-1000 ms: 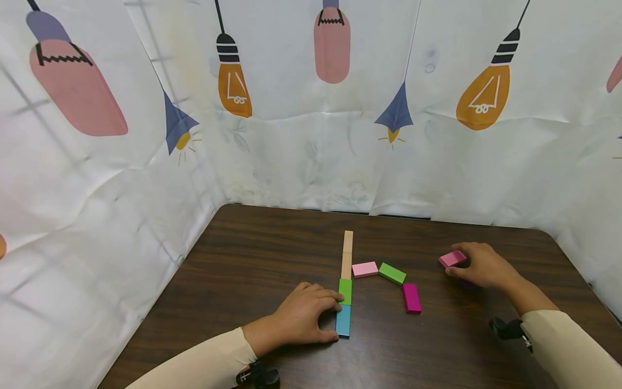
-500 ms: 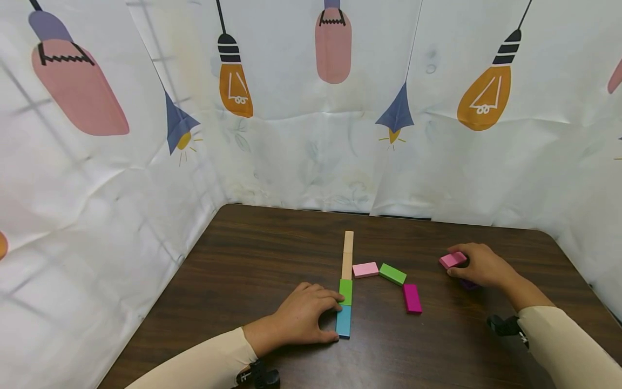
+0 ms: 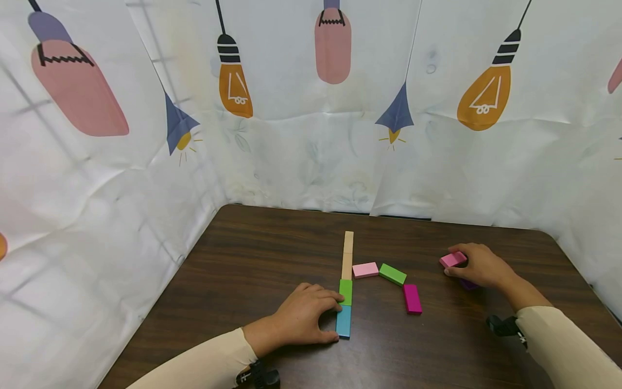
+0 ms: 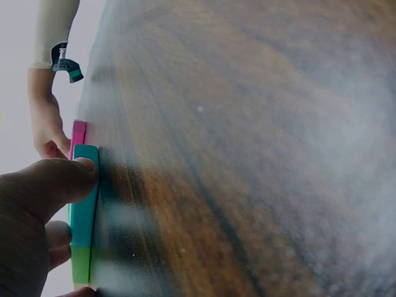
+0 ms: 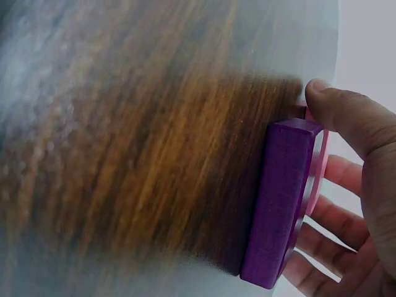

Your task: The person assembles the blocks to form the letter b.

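In the head view, a straight row of flat blocks has a blue block nearest me, then a green block and two plain wooden blocks. My left hand rests along the row's left side, fingers relaxed. Its thumb touches the blue block and its fingertips reach the green one. Over on the right, my right hand pinches a pink block between thumb and fingers. A purple block lies beneath that hand, partly hidden in the head view and large in the right wrist view.
A light pink block, a second green block and a magenta block curve rightward from the row. The dark wood table has a rounded far edge. A white curtain printed with lamps surrounds it behind and at the sides.
Almost nothing differs. The right thumb and wrist shift very slightly at the pink block, while the left hand and the row stay put.
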`<state>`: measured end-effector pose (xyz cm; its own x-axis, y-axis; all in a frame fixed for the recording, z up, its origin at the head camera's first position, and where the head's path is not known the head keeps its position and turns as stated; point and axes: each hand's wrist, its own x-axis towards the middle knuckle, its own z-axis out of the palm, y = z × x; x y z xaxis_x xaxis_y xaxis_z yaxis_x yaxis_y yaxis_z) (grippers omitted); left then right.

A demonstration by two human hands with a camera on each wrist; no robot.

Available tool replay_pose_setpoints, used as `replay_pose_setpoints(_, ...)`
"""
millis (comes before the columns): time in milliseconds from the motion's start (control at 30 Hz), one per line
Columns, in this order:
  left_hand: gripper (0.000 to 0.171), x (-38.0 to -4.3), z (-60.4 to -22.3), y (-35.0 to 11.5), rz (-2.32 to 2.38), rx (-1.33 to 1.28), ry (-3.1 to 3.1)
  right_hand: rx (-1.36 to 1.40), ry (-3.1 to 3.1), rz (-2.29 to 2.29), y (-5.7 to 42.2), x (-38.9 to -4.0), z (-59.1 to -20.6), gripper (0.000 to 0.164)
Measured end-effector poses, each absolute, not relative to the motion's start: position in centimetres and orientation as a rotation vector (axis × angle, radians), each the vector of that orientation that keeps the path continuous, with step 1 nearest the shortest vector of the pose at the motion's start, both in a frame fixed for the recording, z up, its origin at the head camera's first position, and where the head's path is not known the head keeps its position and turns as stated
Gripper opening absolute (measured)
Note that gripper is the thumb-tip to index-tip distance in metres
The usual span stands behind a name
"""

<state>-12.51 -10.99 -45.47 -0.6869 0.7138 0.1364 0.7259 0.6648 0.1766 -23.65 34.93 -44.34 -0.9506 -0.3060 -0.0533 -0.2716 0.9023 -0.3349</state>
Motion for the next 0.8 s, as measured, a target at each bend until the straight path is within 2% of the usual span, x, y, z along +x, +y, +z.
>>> replay_pose_setpoints(333, 0.047, -12.4, -45.5, -11.0, -0.327, -1.220, -2.819, -0.447, 2.986, -0.459, 34.6, -23.5, -44.2, 0.069)
replay_pose_setpoints(800, 0.048, -12.6, -45.5, -11.1, -0.320, -1.220, -2.818, -0.454, 3.094, -0.392, 33.1, -20.9, -43.1, 0.076)
